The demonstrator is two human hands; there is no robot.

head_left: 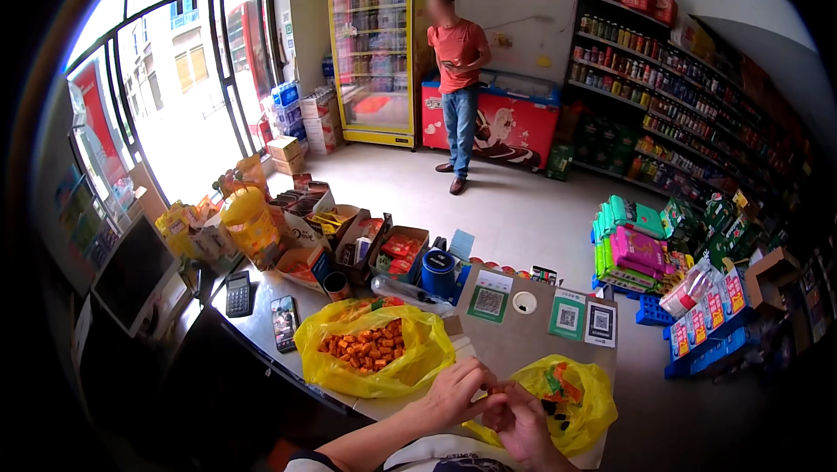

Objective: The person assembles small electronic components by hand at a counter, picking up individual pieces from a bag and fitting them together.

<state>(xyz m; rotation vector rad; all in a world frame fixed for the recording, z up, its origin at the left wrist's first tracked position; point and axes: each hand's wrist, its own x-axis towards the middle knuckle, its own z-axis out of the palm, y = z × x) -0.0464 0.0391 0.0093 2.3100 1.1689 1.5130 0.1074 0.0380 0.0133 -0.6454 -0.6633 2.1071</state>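
- Pinching a small orange piece — left hand and right hand together — near the smaller yellow bag.
- Grey counter: larger yellow bag heaped with orange chunks.
- Room beyond: pale floor, red chest freezer, stocked shelves.

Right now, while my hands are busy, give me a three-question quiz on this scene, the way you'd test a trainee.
1. Multiple choice: what do the fingers of the left hand and right hand meet around?
A. a pen
B. a small orange piece
C. a bottle cap

2. True or false: the phone lies between the calculator and the larger yellow bag.

3. Count: how many cards with square codes lie on the counter?

Key:
1. B, though fingers hide most of it.
2. True.
3. Three.
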